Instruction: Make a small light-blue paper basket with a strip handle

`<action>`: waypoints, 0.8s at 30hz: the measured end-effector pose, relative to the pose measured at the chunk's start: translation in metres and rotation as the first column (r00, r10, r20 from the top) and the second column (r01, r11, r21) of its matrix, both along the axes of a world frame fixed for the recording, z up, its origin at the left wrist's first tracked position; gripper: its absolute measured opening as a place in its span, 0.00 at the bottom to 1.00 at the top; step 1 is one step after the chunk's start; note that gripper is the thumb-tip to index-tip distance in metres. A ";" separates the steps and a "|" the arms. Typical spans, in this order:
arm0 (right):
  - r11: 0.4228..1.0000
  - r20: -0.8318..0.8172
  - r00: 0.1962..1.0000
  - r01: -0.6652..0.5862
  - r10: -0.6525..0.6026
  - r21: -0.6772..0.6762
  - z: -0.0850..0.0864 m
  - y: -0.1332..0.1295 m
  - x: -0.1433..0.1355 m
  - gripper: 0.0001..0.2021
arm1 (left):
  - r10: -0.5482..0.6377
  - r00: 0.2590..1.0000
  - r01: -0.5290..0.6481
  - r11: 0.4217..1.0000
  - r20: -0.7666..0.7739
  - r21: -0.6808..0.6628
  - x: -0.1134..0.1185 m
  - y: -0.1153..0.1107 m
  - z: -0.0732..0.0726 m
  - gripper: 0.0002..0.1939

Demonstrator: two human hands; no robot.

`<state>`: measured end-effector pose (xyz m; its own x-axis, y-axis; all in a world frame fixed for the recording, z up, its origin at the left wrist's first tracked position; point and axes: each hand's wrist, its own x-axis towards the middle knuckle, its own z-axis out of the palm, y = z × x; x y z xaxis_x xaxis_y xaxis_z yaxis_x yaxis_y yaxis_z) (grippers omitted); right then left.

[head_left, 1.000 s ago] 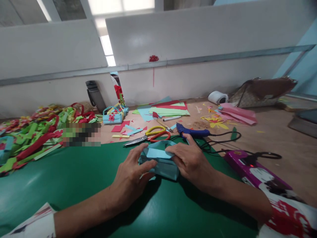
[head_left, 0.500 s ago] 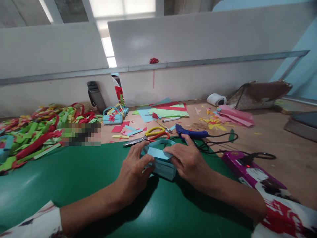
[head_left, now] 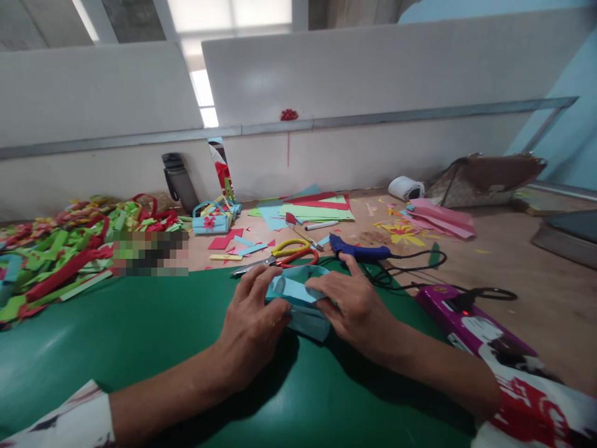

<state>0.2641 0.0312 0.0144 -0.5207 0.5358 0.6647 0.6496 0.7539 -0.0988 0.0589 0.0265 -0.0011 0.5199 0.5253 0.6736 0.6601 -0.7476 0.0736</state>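
Observation:
A small light-blue paper handbag point(head_left: 305, 320) with a strip handle sits over the green mat point(head_left: 163, 323), held between both hands. My left hand point(head_left: 254, 317) grips its left end, thumb in front and fingers behind. On the right end, my right hand point(head_left: 352, 305) pinches the flap at the top; its index finger reaches toward the blue glue gun point(head_left: 359, 250). Just behind the bag lie scissors point(head_left: 284, 254) with yellow and orange handles. Parts of the bag's ends are hidden by the fingers.
Green and red paper strips point(head_left: 69, 255) heap at the left. A finished blue bag point(head_left: 209, 223) with a red flower stands near a dark bottle point(head_left: 180, 183). Coloured sheets point(head_left: 321, 208) lie behind. At right are a purple power strip point(head_left: 471, 323) with cord and a brown handbag point(head_left: 485, 180).
My left thumb has shifted slightly up along the bag's front edge. The bag's flap and handle have moved a little under the fingers; the right hand stays nearly in place.

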 end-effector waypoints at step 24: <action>0.999 0.056 0.997 -0.043 0.044 -0.024 0.001 0.000 0.000 0.10 | -0.059 0.994 0.070 0.990 -0.088 0.124 0.001 -0.002 0.000 0.09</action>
<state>0.2638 0.0316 0.0155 -0.5801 0.5265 0.6215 0.6215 0.7793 -0.0801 0.0595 0.0243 -0.0013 0.6073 0.4021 0.6851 0.6102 -0.7884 -0.0782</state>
